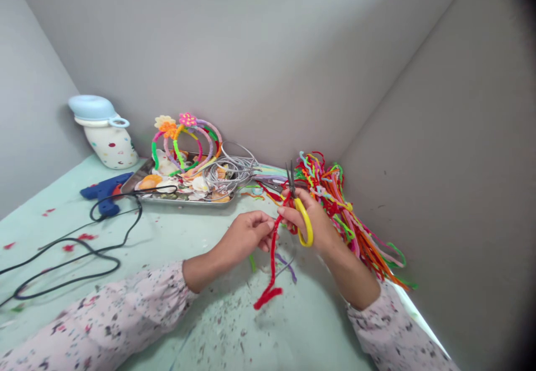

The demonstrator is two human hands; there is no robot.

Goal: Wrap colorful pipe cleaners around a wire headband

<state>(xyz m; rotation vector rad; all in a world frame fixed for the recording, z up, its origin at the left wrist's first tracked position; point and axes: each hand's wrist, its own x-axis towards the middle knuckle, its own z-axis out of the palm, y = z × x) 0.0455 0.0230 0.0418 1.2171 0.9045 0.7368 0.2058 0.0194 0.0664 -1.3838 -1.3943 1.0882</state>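
Observation:
Yellow-handled scissors (pixel 304 223) sit in my right hand (pixel 312 220), their dark blades pointing up and away. The thumb and fingers of that hand also pinch a red pipe cleaner (pixel 273 254). It hangs down in front of me and bends sharply at its lower end. My left hand (pixel 248 232) is closed at the pipe cleaner's upper part, fingertips pinching it just left of my right hand. Short green and purple pipe cleaner pieces (pixel 288 268) lie on the table below.
A bundle of colourful pipe cleaners (pixel 335 203) lies against the right wall. Behind my left hand is a metal tray (pixel 188 202) with felt scraps, flower headbands (pixel 184 142) and coiled grey wire (pixel 234 173). A blue glue gun (pixel 106 192), its black cord (pixel 117 259) and a white bottle (pixel 111 142) are left.

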